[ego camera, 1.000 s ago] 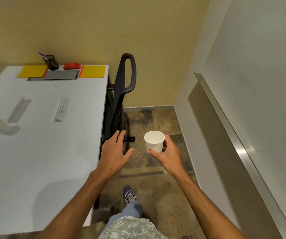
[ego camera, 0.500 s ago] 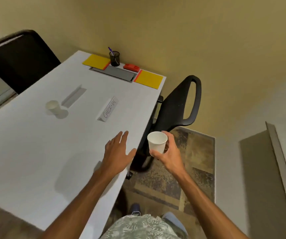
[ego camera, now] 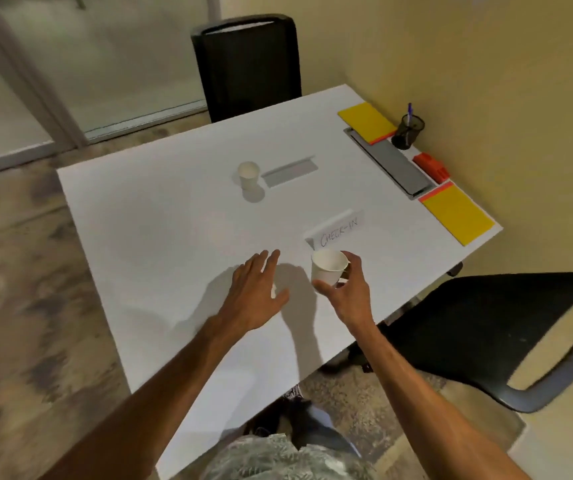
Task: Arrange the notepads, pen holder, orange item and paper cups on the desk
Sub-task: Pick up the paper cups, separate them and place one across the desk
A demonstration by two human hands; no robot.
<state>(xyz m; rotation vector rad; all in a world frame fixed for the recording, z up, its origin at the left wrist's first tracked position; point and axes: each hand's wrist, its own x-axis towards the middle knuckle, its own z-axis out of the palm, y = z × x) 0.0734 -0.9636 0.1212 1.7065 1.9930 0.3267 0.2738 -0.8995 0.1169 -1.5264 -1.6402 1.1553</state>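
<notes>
Wrapping thumb and fingers round a white paper cup (ego camera: 328, 270), the right hand (ego camera: 347, 289) is holding it upright just over the near part of the desk (ego camera: 160, 237). Whether its base is touching the top yet, I cannot tell. A second ago this cup was hanging over the floor beside the black chair (ego camera: 486, 327) on the right, so it is now coming in over the desk, and I judge the placing step is nearly done. Left of it, the left hand (ego camera: 255, 296) is reaching out with fingers straight and spread, holding nothing, low over the surface instead of at the desk's edge as before. Just beyond the held cup, a folded card (ego camera: 338, 230) reading CHECK-IN is standing. Farther off, the second paper cup (ego camera: 247, 174) is sitting upright beside a grey slot (ego camera: 290, 171). Along the far right edge, two yellow notepads (ego camera: 458, 214), the pen holder (ego camera: 408, 131) and the orange item (ego camera: 430, 166) are lying in a row, seemingly arranged already.
</notes>
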